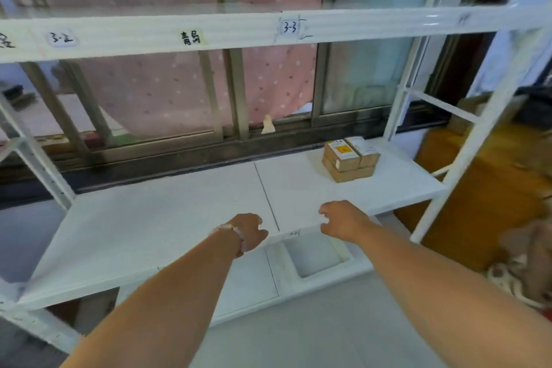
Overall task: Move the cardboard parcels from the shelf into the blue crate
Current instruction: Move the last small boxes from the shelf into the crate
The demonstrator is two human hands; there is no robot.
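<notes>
A small stack of brown cardboard parcels [350, 162] with white and yellow labels sits at the back right of the white shelf board [167, 218]. My left hand [248, 233] hovers over the shelf's front edge near the middle, fingers curled, holding nothing. A bead bracelet circles its wrist. My right hand [343, 219] reaches over the front edge a little to the right, fingers loosely bent and apart, empty. The parcels lie well beyond both hands, toward the far right. No blue crate shows in this view.
An upper shelf rail [239, 34] with handwritten labels runs across at head height. White uprights [466, 158] stand at the right end. A lower shelf holds a white tray [316, 260]. Brown cartons [478, 212] stand to the right. A window with pink curtain lies behind.
</notes>
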